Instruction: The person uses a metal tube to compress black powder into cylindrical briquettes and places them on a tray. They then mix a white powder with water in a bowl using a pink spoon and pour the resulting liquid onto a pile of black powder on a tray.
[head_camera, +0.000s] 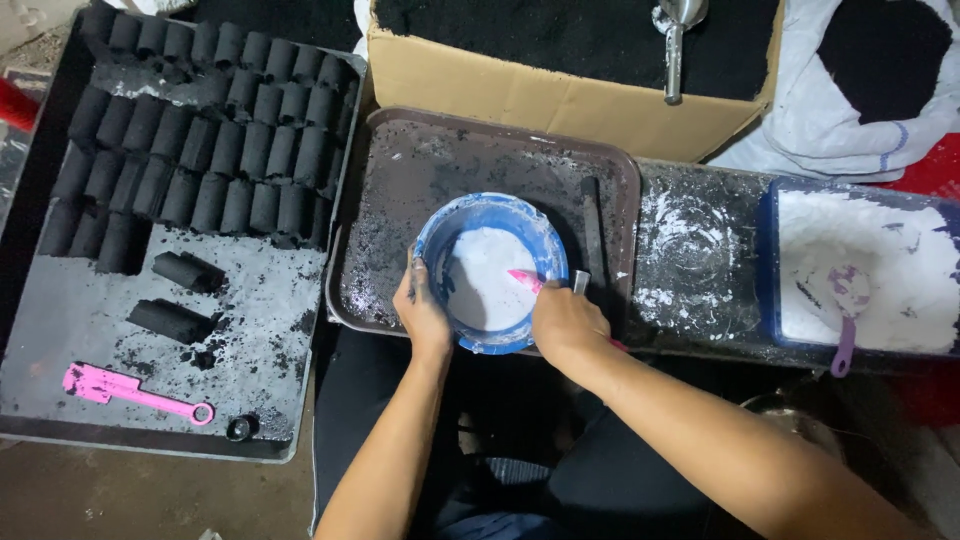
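The round blue plastic bowl (490, 270), coated inside with white powder, sat on the brown soot-dusted plastic tray (440, 170) right in front of you. Your left hand (422, 312) clasped the bowl's near-left rim, thumb over the edge. Your right hand (565, 322) was closed around a pink-tipped tool (524, 279) whose tip dipped into the powder; both forearms reached forward from your lap. Behind the tray stood an open tan cardboard box (560, 100) filled with black powder, a metal scoop (675, 40) lying in it. To its right slumped a white woven sack (850, 130). A blue rectangular tub (770, 260) of white powder held a purple scoop (846, 320). At your left, a grey flat tray (100, 320) carried rows of black charcoal cylinders (210, 140) and a pink flat plastic tool (130, 390).
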